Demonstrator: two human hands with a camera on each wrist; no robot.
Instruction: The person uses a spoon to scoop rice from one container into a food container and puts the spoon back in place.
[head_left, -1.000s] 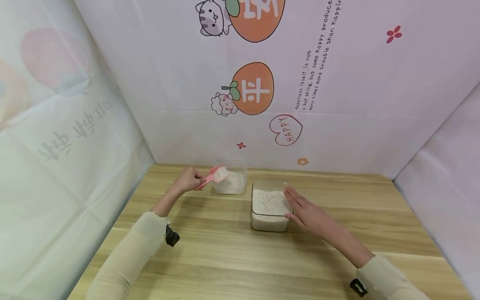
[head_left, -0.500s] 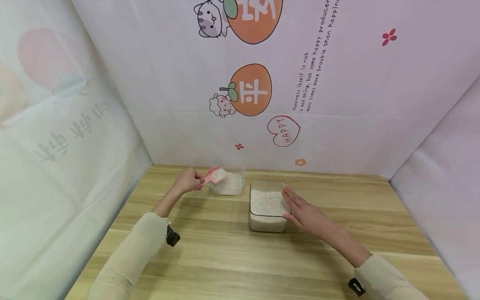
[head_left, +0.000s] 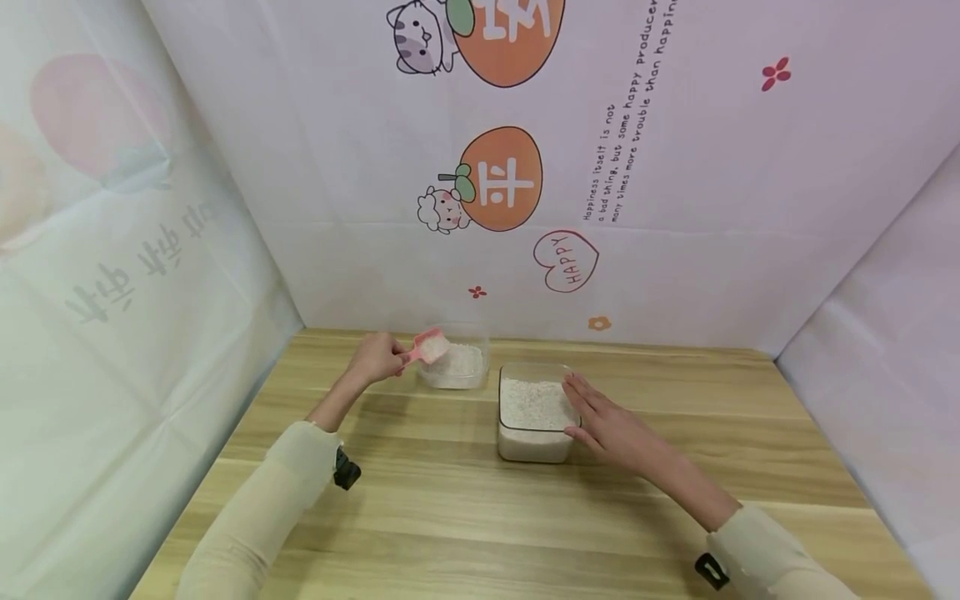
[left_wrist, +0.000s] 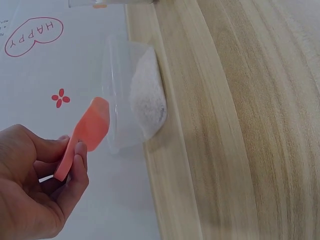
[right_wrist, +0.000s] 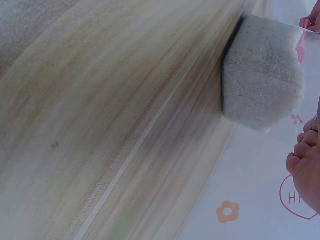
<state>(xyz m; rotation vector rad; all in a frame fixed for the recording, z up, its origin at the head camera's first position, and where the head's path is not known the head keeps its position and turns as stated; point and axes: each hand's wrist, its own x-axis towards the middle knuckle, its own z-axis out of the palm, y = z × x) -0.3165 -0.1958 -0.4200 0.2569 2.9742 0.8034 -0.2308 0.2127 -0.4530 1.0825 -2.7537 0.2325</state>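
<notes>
My left hand (head_left: 377, 360) pinches the handle of a pink scoop (left_wrist: 92, 127) between thumb and fingers. White rice (head_left: 435, 347) lies in the bowl of the scoop, which overlaps the left side of a small clear container (head_left: 454, 383) in the head view. That container stands by the back wall, partly filled with rice. To its right is a larger clear container (head_left: 534, 447) with a dark rim, holding much more rice. My right hand (head_left: 618, 429) rests against its right side, fingers extended along the rim and thumb at the near corner.
The wooden tabletop (head_left: 450, 525) runs up to a white printed sheet (head_left: 675, 275) at the back. Similar sheets enclose the left and right sides. Dark straps (head_left: 346, 469) show at both wrists.
The scoop has drawn slightly left and its bowl has turned, with a smaller heap of rice visible in it. My right hand stays at the larger container.
</notes>
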